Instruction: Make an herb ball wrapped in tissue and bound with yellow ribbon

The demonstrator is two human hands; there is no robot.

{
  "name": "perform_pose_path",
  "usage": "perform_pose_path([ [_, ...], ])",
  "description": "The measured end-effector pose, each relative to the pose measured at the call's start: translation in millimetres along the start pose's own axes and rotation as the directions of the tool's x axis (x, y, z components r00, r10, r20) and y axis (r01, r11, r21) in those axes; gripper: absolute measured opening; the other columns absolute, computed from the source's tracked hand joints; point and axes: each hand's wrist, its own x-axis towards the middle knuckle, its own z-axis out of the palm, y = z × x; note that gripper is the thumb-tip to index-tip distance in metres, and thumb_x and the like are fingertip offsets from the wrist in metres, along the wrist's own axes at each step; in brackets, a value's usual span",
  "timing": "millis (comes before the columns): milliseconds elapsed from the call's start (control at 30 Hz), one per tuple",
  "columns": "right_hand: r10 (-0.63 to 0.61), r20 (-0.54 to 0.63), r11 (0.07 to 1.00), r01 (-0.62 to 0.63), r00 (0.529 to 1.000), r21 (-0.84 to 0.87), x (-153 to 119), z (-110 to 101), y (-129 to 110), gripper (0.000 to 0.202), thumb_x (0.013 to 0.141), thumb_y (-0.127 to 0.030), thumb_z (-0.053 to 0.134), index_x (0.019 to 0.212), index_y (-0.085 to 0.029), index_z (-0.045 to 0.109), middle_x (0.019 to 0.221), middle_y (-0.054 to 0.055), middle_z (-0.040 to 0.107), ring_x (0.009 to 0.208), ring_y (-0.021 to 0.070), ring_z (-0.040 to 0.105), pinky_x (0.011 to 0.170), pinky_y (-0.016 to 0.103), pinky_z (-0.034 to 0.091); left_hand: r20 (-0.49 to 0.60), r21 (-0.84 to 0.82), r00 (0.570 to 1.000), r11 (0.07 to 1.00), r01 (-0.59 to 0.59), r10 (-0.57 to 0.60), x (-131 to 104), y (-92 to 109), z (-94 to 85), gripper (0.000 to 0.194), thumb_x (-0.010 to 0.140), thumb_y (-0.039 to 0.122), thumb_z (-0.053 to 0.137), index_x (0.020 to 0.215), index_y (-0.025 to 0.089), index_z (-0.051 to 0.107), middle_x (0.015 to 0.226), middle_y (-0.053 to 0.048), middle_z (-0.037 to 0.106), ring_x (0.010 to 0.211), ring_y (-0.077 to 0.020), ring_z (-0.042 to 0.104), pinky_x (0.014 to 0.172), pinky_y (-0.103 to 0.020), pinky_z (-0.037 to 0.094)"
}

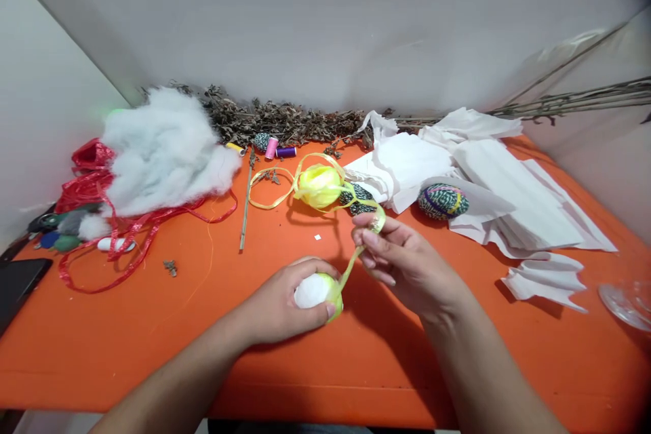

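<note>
A white egg-shaped ball [311,291], partly wrapped in yellow ribbon, sits in the grip of my left hand [282,302] above the front of the table. My right hand [397,251] pinches the yellow ribbon [348,270] between thumb and fingers. From the ball the strip runs up to that pinch and on to a loose yellow ribbon bundle [319,186] lying beyond my hands. Right behind the right fingertips lies a dark green and white yarn bundle [360,198], partly covered by ribbon. Fingers hide the ball's left and lower sides.
White fluff [167,149] and red ribbon [147,244] lie left on the orange table [203,346]. Thread spools [271,148] and dried stems [285,121] line the back. White paper sheets [513,196], a yarn-wrapped egg shape [442,202] and a clear glass object [628,302] are right.
</note>
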Motion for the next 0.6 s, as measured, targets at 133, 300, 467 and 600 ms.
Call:
perform_pose_path([
  [133, -0.051, -0.149, 0.993, 0.034, 0.988, -0.111, 4, -11, -13, 0.027, 0.075, -0.04, 0.082, 0.094, -0.021, 0.077, 0.085, 0.003, 0.071, 0.055, 0.0056, 0.058, 0.038, 0.012, 0.035, 0.036, -0.008, 0.997, 0.997, -0.071, 0.072, 1, -1, -0.7, 0.03, 0.081, 0.027, 0.07, 0.11, 0.019, 0.066, 0.118, -0.008, 0.062, 0.106, -0.0214, 0.061, 0.096, -0.032, 0.045],
  [300, -0.137, -0.171, 0.984, 0.114, 0.976, -0.135, 1, -3, -44, 0.028, 0.077, -0.045, 0.078, 0.089, -0.02, 0.076, 0.08, 0.004, 0.075, 0.053, 0.0069, 0.058, 0.034, 0.012, 0.034, 0.042, -0.018, 0.991, 0.992, -0.125, 0.126, 0, 1, -3.6, 0.026, 0.082, 0.029, 0.069, 0.106, 0.018, 0.069, 0.118, -0.01, 0.062, 0.11, -0.0231, 0.061, 0.1, -0.035, 0.044],
  [467, -0.276, -0.1, 0.943, 0.249, 0.956, -0.223, 4, 40, -98, 0.013, 0.088, -0.024, 0.065, 0.099, -0.02, 0.071, 0.082, 0.0, 0.074, 0.046, 0.003, 0.053, 0.035, 0.011, 0.034, 0.032, 0.027, 0.987, 0.987, -0.157, 0.156, -3, 4, -3.3, 0.026, 0.081, 0.029, 0.07, 0.106, 0.019, 0.069, 0.114, -0.009, 0.062, 0.107, -0.0225, 0.061, 0.098, -0.035, 0.045],
  [600, -0.504, -0.087, 0.783, 0.411, 0.86, -0.467, 27, 71, -149, 0.021, 0.092, -0.011, 0.056, 0.111, -0.016, 0.064, 0.083, -0.001, 0.072, 0.05, 0.003, 0.059, 0.041, 0.013, 0.037, 0.008, 0.008, 0.992, 0.992, -0.126, 0.126, -5, 6, -3.0, 0.023, 0.08, 0.029, 0.071, 0.101, 0.02, 0.069, 0.112, -0.009, 0.062, 0.102, -0.0224, 0.062, 0.094, -0.035, 0.047],
])
